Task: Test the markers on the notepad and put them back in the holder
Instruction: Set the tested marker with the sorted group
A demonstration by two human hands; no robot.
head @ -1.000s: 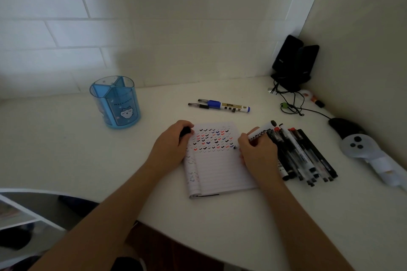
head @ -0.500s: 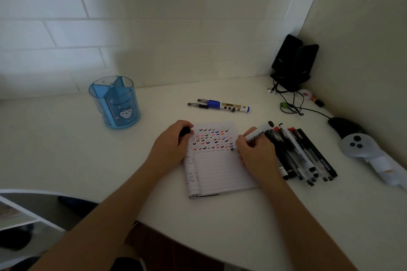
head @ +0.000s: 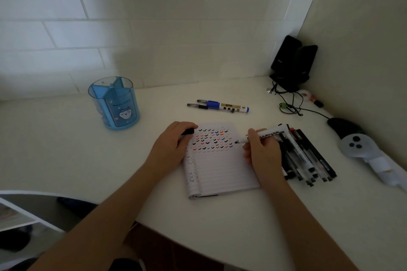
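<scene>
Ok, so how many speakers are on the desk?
2: the left speaker and the right speaker stand side by side in the far right corner of the desk. No others visible.

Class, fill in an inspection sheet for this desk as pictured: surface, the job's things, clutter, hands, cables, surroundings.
Surface: white desk, dimly lit.
Job's things: lined notepad with rows of black, red and blue ticks; translucent blue round holder, no markers seen inside; pile of pens and markers right of the notepad; blue-and-white marker and thin black pen behind it.
Clutter: two black speakers; white controller; black mouse.
Hands: left hand grips a black cap; right hand holds a black-and-white marker, tip at the ticks.
Cables: black cables tangled by the speakers.
Surroundings: white brick wall; plain side wall.
</scene>
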